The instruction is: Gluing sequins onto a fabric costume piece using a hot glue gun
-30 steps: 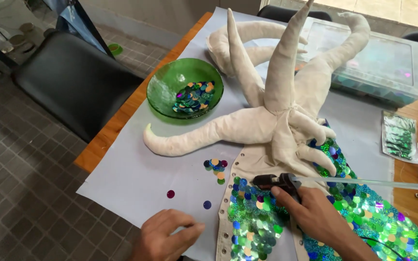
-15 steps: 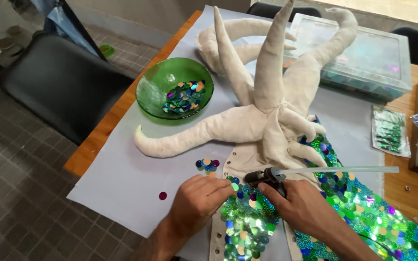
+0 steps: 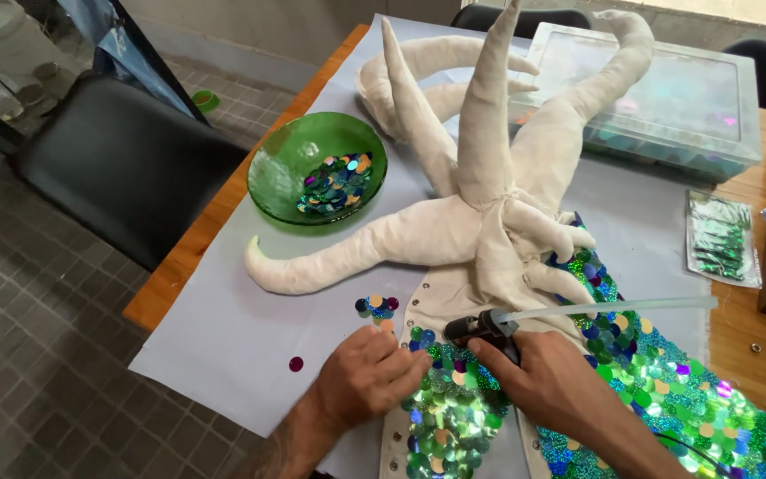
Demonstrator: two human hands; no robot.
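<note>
Head view: right hand (image 3: 553, 386) grasps the glue gun (image 3: 482, 329); left hand (image 3: 367, 377) fingertips hidden against sequinned fabric (image 3: 454, 417), grip unclear

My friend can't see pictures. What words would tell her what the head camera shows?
A person's right hand holds a black glue gun over a cream fabric piece with long stuffed tentacles, partly covered in shiny green and blue sequins, while the left hand presses on the sequins. A green glass bowl of sequins sits on the grey sheet nearby.

I see a green glass bowl (image 3: 287, 168), cream stuffed tentacles (image 3: 436, 232), iridescent green-blue sequins (image 3: 667, 390), and a black glue gun (image 3: 480, 328).
</note>
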